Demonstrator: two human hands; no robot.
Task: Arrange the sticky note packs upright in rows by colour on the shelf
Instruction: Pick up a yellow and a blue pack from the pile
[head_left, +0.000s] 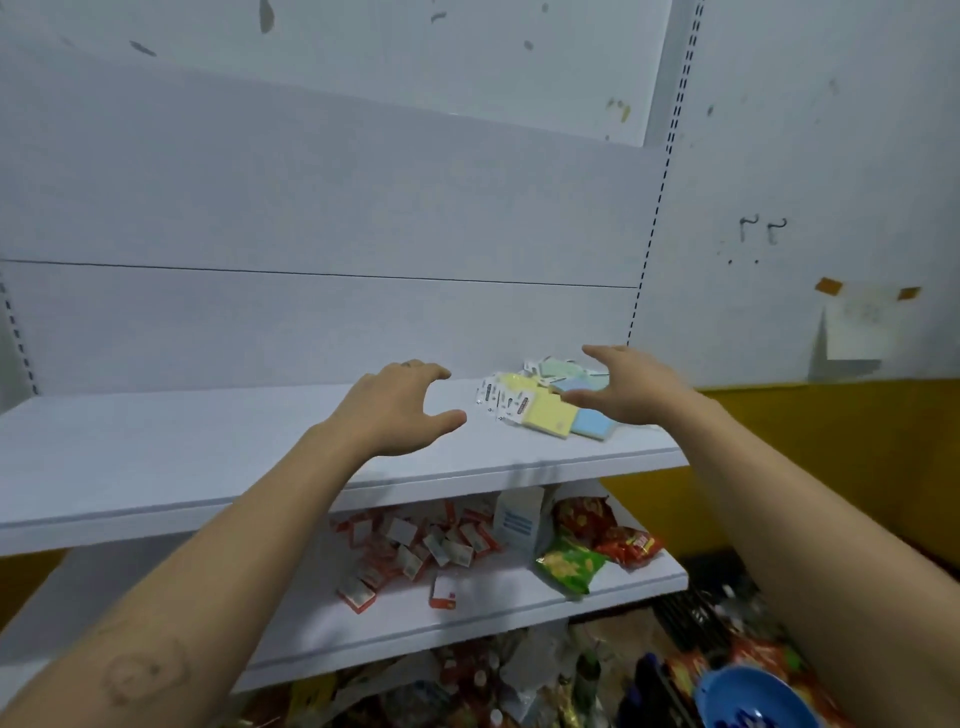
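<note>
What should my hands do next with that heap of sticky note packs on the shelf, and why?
Probably lower the right hand onto the front yellow pack and pick it up. The sticky note packs lie flat in a mixed yellow, blue and green heap on the shelf, none upright. Both it and the left hand are open and empty.
</note>
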